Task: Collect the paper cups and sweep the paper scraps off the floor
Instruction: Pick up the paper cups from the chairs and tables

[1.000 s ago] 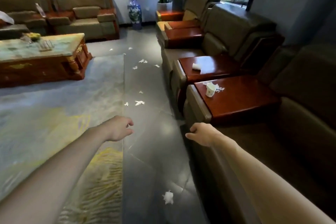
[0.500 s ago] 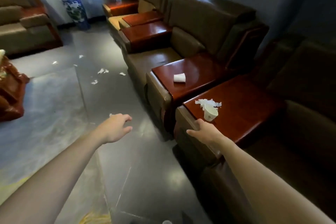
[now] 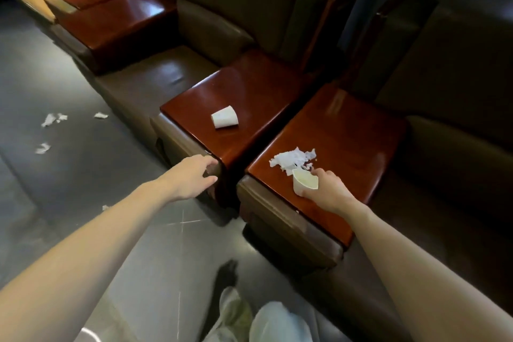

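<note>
Progress: early. The right hand has its fingers curled round one paper cup at the front of the near wooden armrest; whether the cup's base is off the wood cannot be told. The cup stands roughly upright, long axis near vertical with a slight tilt, open mouth up toward the camera. A heap of torn paper lies on the wood just behind it, touching or nearly touching the rim. The second cup is not yet collected: it lies on its side on the next armrest, long axis across the top, and the wider end, judged to be the mouth, points right toward the near armrest. The left hand is loosely open and holds nothing, at the front corner of that armrest; contact cannot be told. Paper scraps lie scattered on the floor, well apart from both hands. Left to do: the second cup, the heap, all the sweeping. No broom is in view.
</note>
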